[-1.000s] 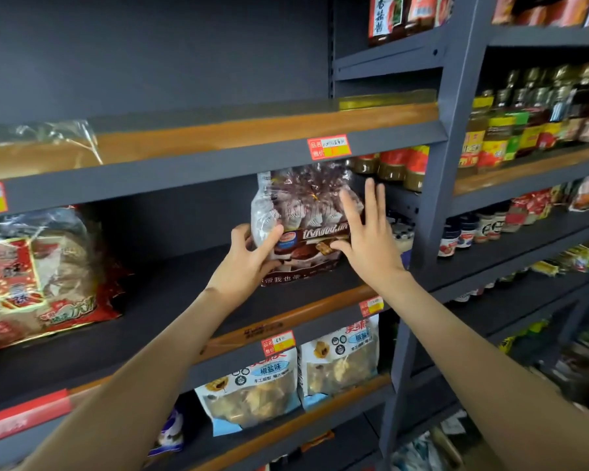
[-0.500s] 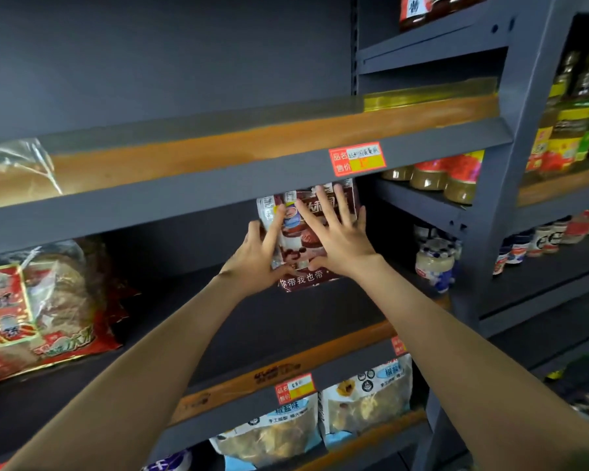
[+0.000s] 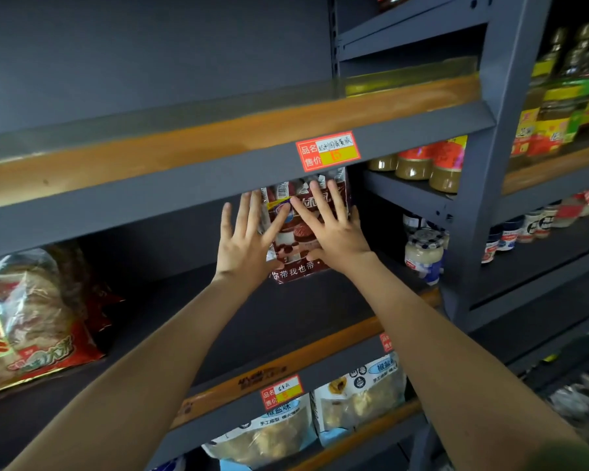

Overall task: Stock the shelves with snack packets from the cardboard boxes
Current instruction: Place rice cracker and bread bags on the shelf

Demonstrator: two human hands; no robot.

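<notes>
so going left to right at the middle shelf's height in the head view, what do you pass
red snack bag → left hand → brown snack packet → right hand → pale jar

The red-and-yellow paper price sticker [image 3: 327, 150] on the grey metal shelf edge [image 3: 184, 197] reads 品名 and 售价. The brown plastic snack packet [image 3: 298, 270] bears 你带我也带. The pale windowed pouch [image 3: 276, 433] below seems to read 椒盐味.

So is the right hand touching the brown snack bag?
Touching. The head view shows the right hand flat on the brown snack bag, its straight fingers spread across the front print.
</notes>
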